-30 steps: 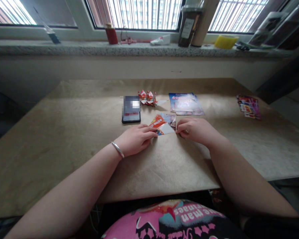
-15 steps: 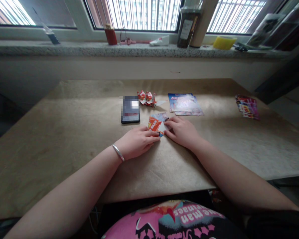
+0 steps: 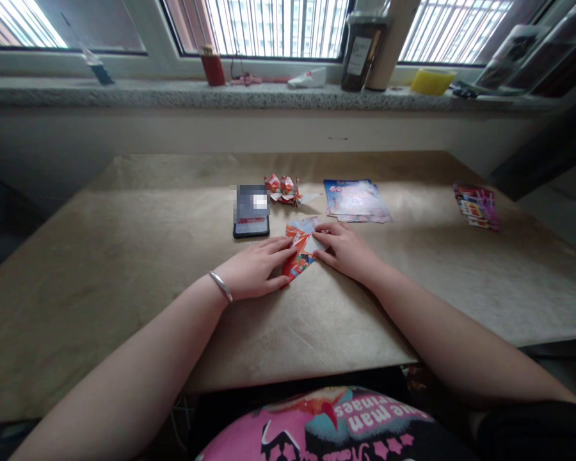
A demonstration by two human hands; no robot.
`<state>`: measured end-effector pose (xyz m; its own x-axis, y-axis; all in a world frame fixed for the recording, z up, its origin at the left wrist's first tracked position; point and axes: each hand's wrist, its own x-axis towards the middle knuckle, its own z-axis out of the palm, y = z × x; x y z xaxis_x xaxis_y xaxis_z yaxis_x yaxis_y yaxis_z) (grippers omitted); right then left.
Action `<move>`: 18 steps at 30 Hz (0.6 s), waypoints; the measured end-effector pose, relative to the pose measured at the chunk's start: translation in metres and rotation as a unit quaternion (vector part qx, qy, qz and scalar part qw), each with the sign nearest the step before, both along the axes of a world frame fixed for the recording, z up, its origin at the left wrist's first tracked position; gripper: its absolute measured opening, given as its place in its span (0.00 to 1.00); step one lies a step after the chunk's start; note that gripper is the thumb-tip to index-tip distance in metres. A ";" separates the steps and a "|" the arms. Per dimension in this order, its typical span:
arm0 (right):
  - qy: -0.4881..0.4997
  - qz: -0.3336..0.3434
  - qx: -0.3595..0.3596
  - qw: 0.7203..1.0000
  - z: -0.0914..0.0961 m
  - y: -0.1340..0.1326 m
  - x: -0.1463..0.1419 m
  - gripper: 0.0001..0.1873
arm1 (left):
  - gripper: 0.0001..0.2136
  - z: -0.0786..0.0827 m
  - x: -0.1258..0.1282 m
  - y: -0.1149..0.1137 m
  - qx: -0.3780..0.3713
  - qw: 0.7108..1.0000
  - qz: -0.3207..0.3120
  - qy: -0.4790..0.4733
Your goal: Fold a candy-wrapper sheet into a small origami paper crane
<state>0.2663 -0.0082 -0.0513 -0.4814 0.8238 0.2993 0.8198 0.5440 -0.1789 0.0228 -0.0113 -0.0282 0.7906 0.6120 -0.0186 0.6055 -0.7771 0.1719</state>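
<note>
A folded sheet of printed paper (image 3: 303, 257), orange, pale blue and white, lies on the table between my hands. My left hand (image 3: 262, 266), with a silver bangle at its wrist, rests on the paper's left side; its fingers are stretched and the thumb is apart, near the lower corner. On the right edge of the paper, my right hand (image 3: 348, 251) has its curved fingers and thumb on either side of the white part, holding it. Its fingertips partly cover the paper. Folded red-and-white paper pieces (image 3: 283, 190) stand just beyond.
Left of the folded pieces lies a phone (image 3: 251, 228), its screen blurred out. Blue printed sheets (image 3: 355, 200) are stacked to the right, and pink-red printed papers (image 3: 477, 206) lie near the right edge. Jars and a yellow tape roll (image 3: 432, 82) line the windowsill (image 3: 278, 97).
My left hand has shifted left and its fingers have spread. More of the paper's lower orange part now shows, reaching toward me. My right hand has barely moved.
</note>
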 end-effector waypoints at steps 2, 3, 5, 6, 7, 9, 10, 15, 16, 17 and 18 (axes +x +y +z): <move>0.005 0.009 0.009 1.000 -0.002 0.001 0.001 0.20 | 0.28 0.002 0.000 -0.001 -0.009 1.000 -0.001 0.001; 0.007 0.014 0.012 1.000 -0.003 0.002 0.001 0.20 | 0.28 0.002 0.000 -0.001 -0.011 1.000 -0.001 0.001; 0.016 0.024 0.014 0.999 -0.005 0.004 0.002 0.20 | 0.28 0.004 0.000 -0.002 -0.010 1.000 -0.002 0.003; 0.023 0.026 0.014 0.999 -0.007 0.005 0.002 0.20 | 0.28 0.005 0.000 -0.003 -0.011 1.000 -0.004 0.004; 0.032 0.031 0.013 0.999 -0.008 0.006 0.002 0.20 | 0.28 0.005 0.000 -0.003 -0.012 1.000 -0.005 0.004; 0.048 0.040 0.010 0.998 -0.010 0.009 0.003 0.19 | 0.28 0.005 0.000 -0.003 -0.014 1.000 -0.009 -0.002; 0.054 0.043 0.007 0.998 -0.011 0.009 0.003 0.19 | 0.27 0.005 0.000 -0.003 -0.014 1.000 -0.009 -0.006; 0.063 0.032 -0.006 0.998 -0.009 0.007 0.000 0.21 | 0.31 0.003 0.000 -0.002 -0.012 1.000 0.004 -0.023; 0.063 0.030 -0.010 0.998 -0.008 0.006 0.000 0.22 | 0.31 0.003 0.000 -0.002 -0.014 1.000 0.006 -0.026; 0.065 0.028 -0.015 0.997 -0.007 0.005 0.000 0.23 | 0.31 0.003 0.000 -0.002 -0.017 0.999 0.008 -0.027; 0.069 0.028 -0.020 0.997 -0.007 0.005 -0.001 0.23 | 0.31 0.003 0.000 -0.002 -0.019 0.999 0.009 -0.028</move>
